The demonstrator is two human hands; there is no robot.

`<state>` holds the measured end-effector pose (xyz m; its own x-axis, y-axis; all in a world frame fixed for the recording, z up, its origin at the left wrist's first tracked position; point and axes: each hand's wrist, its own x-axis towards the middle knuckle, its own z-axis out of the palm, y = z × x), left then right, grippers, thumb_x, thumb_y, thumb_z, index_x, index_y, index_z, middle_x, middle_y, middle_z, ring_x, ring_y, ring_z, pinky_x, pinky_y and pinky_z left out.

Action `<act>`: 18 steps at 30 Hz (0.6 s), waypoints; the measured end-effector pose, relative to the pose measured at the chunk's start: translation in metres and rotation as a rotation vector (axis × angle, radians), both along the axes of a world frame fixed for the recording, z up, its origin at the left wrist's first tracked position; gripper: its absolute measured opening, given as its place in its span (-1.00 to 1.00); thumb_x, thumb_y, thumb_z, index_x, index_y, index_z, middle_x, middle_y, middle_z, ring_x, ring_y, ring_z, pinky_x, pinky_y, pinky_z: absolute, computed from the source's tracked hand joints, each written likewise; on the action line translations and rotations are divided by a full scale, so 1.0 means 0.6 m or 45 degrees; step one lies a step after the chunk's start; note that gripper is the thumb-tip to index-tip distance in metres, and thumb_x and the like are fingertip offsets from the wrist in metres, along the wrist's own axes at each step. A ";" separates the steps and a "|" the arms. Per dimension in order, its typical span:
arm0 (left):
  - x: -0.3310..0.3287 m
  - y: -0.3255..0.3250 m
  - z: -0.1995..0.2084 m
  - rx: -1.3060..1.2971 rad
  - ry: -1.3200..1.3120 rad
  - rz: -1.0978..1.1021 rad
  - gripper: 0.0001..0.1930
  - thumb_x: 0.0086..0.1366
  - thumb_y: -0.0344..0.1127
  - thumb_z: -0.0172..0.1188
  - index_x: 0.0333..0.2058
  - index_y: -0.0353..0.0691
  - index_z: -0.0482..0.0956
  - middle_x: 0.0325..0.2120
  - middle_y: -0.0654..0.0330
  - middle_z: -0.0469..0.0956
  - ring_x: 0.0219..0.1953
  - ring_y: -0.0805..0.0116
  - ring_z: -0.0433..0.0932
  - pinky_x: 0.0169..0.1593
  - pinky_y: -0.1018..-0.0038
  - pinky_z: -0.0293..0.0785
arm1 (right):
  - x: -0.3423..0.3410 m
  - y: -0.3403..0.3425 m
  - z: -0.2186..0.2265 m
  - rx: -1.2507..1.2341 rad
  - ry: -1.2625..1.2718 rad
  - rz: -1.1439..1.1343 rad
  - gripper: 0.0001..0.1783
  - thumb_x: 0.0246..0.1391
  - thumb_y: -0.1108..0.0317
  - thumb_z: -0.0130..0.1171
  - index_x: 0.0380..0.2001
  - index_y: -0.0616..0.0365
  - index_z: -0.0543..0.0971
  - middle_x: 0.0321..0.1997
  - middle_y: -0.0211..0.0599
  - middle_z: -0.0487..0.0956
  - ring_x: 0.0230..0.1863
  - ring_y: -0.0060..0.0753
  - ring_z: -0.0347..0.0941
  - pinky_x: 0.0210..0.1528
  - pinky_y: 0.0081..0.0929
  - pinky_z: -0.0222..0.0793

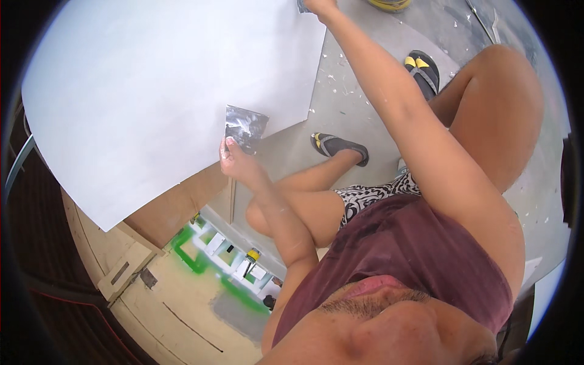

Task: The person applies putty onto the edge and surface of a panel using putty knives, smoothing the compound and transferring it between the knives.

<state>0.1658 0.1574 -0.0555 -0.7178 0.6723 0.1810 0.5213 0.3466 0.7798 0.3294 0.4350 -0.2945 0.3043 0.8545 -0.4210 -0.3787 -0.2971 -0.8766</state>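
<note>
My left hand [240,164] is closed around the lower edge of a flat metal putty scraper [246,126], its thumb pressed on the blade. White smears cover the scraper's dark, shiny face. Behind it spreads a large smooth white panel [164,91]; whether the blade touches it I cannot tell. My right arm stretches far up to the panel's upper right corner. There my right hand [320,6], partly cut off by the picture's top edge, grips a small grey flat piece [302,6] of which only a bit shows, held against the panel.
My sandalled feet [340,149] and bent knees are right of the panel, on a grey floor with white crumbs. A yellow-rimmed container [390,5] stands at the top. Below the panel are a wooden board [182,201] and a white rack-like piece with green paint [228,249].
</note>
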 end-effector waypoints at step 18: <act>-0.021 0.000 -0.004 0.126 -0.124 -0.009 -0.62 0.37 -0.26 0.06 -0.01 -0.50 0.46 -0.29 0.00 0.58 -0.29 0.35 0.56 -0.20 0.46 0.50 | -0.040 -0.026 -0.005 -0.071 -0.512 -0.161 -0.62 0.14 0.29 -0.08 -0.03 0.13 0.55 -0.09 0.13 0.57 -0.01 0.19 0.48 0.03 -0.14 0.39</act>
<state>0.1532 0.1574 -0.0577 -0.7306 0.6596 0.1763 0.4437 0.2624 0.8569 0.3052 0.4193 -0.2975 0.5548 0.7790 -0.2921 -0.0463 -0.3217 -0.9457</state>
